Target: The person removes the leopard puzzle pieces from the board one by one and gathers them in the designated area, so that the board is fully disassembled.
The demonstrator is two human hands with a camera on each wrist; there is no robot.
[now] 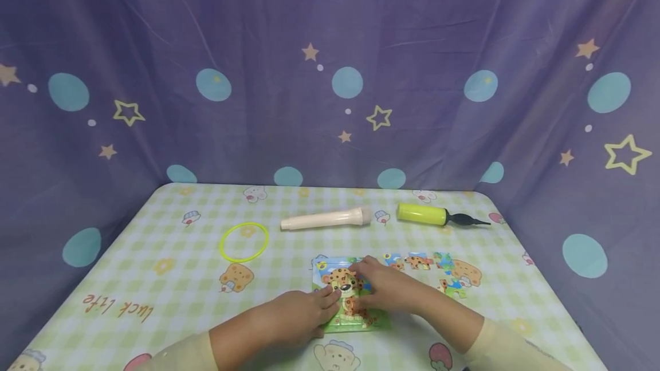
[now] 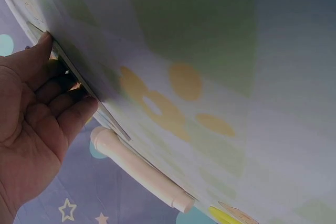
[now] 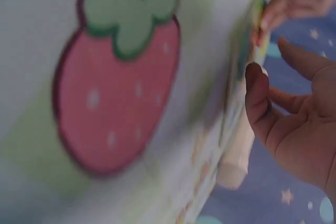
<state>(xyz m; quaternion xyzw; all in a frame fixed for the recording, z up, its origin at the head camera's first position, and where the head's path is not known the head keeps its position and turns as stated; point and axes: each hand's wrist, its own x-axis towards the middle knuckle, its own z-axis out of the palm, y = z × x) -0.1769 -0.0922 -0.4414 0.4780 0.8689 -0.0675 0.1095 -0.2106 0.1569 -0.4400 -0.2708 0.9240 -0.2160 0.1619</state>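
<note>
A jigsaw puzzle point(image 1: 344, 275) with a cartoon leopard lies flat in its tray near the front of the table. My left hand point(image 1: 304, 315) rests over the puzzle's left side, fingertips on the picture. In the left wrist view, that hand's thumb and fingers touch the thin tray edge point(image 2: 79, 74). My right hand point(image 1: 391, 288) is over the puzzle's right side, fingers slightly bent and spread. The right wrist view shows nothing gripped between its thumb and fingers; whether the fingertips press the pieces is unclear. Part of the picture's right side is hidden under it.
Several loose puzzle pieces point(image 1: 419, 260) lie to the right of the tray. Behind it are a pale microphone-shaped stick point(image 1: 325, 220) and a yellow-green hand pump point(image 1: 421, 214) with a black nozzle. A yellow ring point(image 1: 223, 251) lies at left on the checked tablecloth point(image 1: 191, 279).
</note>
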